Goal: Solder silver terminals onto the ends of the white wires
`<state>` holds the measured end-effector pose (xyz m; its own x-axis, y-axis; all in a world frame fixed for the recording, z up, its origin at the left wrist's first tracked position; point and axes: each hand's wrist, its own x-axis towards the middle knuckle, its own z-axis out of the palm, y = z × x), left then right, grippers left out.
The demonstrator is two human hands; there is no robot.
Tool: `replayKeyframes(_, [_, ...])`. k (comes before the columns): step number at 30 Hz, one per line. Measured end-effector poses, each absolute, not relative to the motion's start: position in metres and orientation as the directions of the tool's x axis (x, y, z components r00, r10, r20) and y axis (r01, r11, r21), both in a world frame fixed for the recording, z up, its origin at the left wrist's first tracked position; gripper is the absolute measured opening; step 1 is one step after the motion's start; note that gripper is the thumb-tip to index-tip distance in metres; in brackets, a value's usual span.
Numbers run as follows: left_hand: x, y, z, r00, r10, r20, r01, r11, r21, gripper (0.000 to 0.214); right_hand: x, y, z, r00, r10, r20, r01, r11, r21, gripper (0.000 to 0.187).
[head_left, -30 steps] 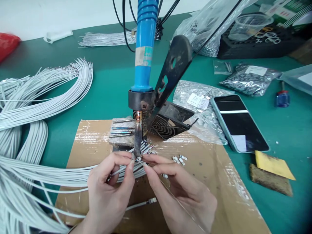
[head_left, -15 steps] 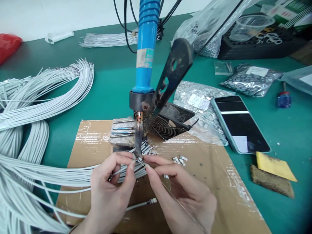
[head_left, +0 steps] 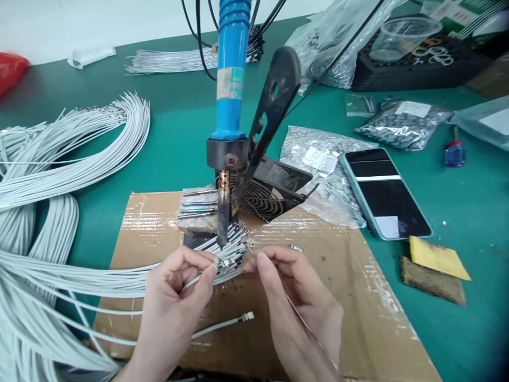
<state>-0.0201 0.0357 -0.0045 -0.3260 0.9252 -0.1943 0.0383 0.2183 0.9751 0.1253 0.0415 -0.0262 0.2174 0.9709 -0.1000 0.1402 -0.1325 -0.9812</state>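
- Our left hand point(head_left: 170, 302) pinches one white wire point(head_left: 193, 279) between thumb and forefinger. Its metal end piece point(head_left: 229, 261) sits just below and in front of the tip of the soldering iron point(head_left: 229, 79).
- Our right hand point(head_left: 298, 302) is closed in a pinch just right of that tip. A thin strand point(head_left: 314, 339) runs back across the hand, and we take it for solder.
- The soldering iron stands fixed in its black stand point(head_left: 274, 101), tip pointing down at the cardboard point(head_left: 350, 297). The work has to come to the iron, not the other way round.
- We judge the step goes best if we grip the wire close to the end piece, so it cannot swing. We keep our fingertips on the white sleeve, clear of the hot metal.
- We would bring the end piece up until it touches the tip. We would feed the strand at that contact point, not onto the iron higher up.
- The fan of other wire ends point(head_left: 238, 244) lies right beneath the tip, so we hold our wire above them to avoid snagging or scorching a neighbour.
- A finished-looking wire point(head_left: 222, 322) lies on the cardboard in front of the iron. The big bundle point(head_left: 59, 175) loops away on the table point(head_left: 178, 132) to the iron's left, and the phone point(head_left: 384, 193) lies to its right.
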Motion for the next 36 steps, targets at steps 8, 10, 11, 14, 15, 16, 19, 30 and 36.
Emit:
replayKeyframes(8, [-0.014,0.013,-0.007,-0.31,0.902,-0.302,-0.029,0.308,0.951,0.011,0.126,0.034,-0.03,0.035,0.998,0.058,0.201,0.05,-0.978,0.017])
replayKeyframes(10, [-0.013,0.008,-0.005,-0.3,0.896,-0.326,-0.02,0.336,0.942,0.011,0.127,0.032,-0.031,0.012,0.998,0.055,0.196,0.052,-0.979,0.017])
replayKeyframes(11, [-0.013,0.006,-0.004,-0.298,0.89,-0.344,-0.013,0.357,0.934,0.011,0.128,0.03,-0.031,0.003,0.999,0.048,0.195,0.047,-0.98,0.018])
replayKeyframes(14, [-0.013,-0.002,-0.001,-0.283,0.879,-0.384,0.004,0.402,0.916,0.011,0.131,0.026,-0.031,-0.006,1.0,0.026,0.191,0.026,-0.981,0.02])
replayKeyframes(15, [-0.013,-0.004,-0.001,-0.276,0.877,-0.395,0.002,0.411,0.912,0.012,0.131,0.024,-0.031,-0.008,1.0,0.022,0.189,0.023,-0.982,0.02])
replayKeyframes(16, [-0.013,-0.006,0.0,-0.268,0.875,-0.403,-0.004,0.417,0.909,0.012,0.132,0.022,-0.03,-0.012,1.0,0.02,0.187,0.022,-0.982,0.02])
replayKeyframes(19, [-0.013,-0.01,0.002,-0.26,0.875,-0.407,-0.011,0.419,0.908,0.013,0.132,0.018,-0.029,-0.021,1.0,0.021,0.182,0.024,-0.983,0.02])
replayKeyframes(30, [-0.01,-0.02,0.007,-0.272,0.873,-0.404,-0.03,0.412,0.911,0.011,0.133,0.008,-0.028,-0.004,0.999,0.045,0.144,0.046,-0.988,0.02])
replayKeyframes(36, [-0.011,-0.022,0.007,-0.279,0.868,-0.411,-0.003,0.428,0.904,0.014,0.133,0.007,-0.03,-0.004,1.0,0.004,0.118,0.005,-0.993,0.02])
